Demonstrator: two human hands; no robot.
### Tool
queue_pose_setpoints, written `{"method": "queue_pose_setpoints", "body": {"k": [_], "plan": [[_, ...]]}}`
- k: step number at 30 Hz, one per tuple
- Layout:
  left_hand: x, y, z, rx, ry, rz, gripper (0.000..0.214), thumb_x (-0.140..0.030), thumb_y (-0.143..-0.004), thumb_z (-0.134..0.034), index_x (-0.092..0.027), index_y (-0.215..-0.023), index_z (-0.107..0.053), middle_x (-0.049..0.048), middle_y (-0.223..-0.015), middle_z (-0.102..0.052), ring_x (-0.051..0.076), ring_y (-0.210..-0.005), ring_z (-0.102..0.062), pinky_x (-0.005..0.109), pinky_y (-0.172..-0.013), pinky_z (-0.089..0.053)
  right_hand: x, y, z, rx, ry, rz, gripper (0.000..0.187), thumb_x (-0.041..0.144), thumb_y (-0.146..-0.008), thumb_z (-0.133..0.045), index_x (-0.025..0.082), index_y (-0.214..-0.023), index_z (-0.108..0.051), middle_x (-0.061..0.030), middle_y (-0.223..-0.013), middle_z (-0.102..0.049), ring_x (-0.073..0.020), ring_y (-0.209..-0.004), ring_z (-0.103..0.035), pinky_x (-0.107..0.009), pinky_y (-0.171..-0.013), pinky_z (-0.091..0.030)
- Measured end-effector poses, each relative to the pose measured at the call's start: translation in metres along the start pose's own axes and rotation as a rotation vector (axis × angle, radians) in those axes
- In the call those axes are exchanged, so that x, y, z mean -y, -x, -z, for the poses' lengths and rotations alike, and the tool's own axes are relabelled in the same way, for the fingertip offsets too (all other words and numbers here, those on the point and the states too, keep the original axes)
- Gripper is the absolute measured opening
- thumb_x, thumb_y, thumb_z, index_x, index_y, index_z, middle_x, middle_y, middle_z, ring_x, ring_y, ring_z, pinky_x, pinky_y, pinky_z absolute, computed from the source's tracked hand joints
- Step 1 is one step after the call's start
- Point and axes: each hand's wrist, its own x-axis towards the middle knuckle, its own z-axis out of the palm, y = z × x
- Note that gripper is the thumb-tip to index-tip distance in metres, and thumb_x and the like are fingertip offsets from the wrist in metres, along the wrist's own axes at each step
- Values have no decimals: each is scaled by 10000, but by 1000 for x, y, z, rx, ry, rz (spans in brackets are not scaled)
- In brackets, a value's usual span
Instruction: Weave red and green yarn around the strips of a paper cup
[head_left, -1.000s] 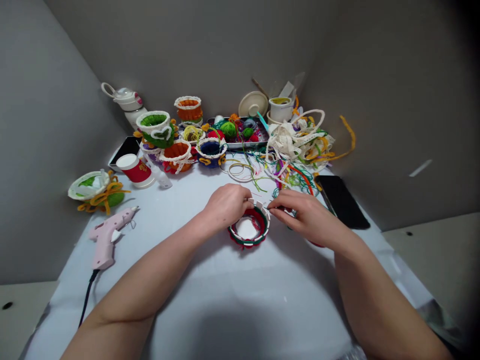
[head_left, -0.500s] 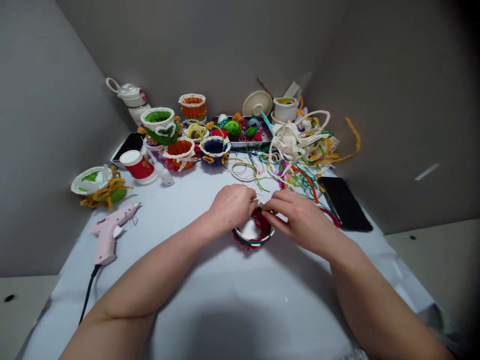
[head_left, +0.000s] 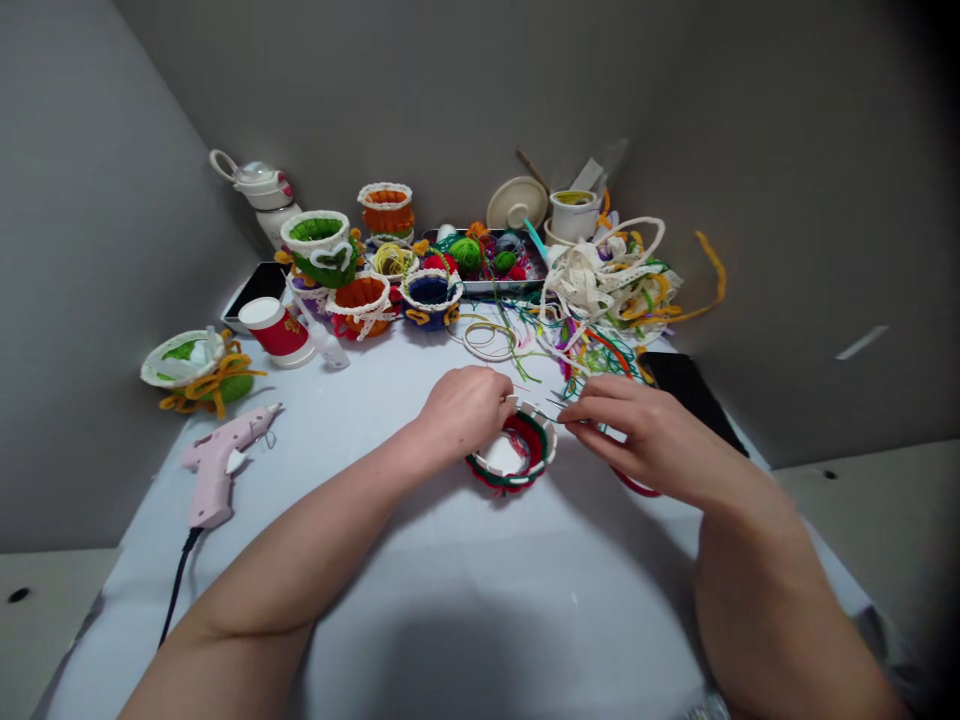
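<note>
Red-and-green yarn basket (head_left: 516, 468) clamped at its rim by left hand (head_left: 465, 410), right hand (head_left: 645, 430) pinched just beside.

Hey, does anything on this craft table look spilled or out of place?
A tangle of cream lace and coloured cords sprawls past the metal tray and across the table towards the black phone, looking messy beside the tidier baskets. A small clear bottle also lies on its side near the red-and-white cup.

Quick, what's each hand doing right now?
Left hand: closed on the rim of the red-and-green basket.
Right hand: pinching something thin, too fine to identify.
</note>
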Motion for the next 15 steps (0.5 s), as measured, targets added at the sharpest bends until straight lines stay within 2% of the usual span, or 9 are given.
{"method": "queue_pose_setpoints", "body": {"k": [6,10,15], "plan": [[-2,1,2,7,17,1,290,-294,-899,-480,-165,-801,-721,95,-820,-723,195,-743,-622,295,-635,-377,-8,-1,-6,48,31,-17,210,239,-957,-501,203,-950,-708,-71,-859,-613,-186,-819,-568,-305,-729,-423],[-1,1,3,23,19,2,275,-305,-898,-502,-171,-823,-730,94,-834,-726,204,-766,-629,296,-653,-398,-14,-7,-20,119,51,-134,211,210,-926,-513,198,-864,-715,-66,-805,-625,-185,-765,-560,-299,-691,-406],[-2,3,8,63,-30,-8,277,-303,-901,-503,-175,-843,-741,102,-836,-726,216,-772,-638,299,-653,-414,-13,-16,-33,97,85,-271,207,184,-907,-508,173,-811,-692,-68,-766,-644,-179,-717,-561,-281,-660,-374]]}}
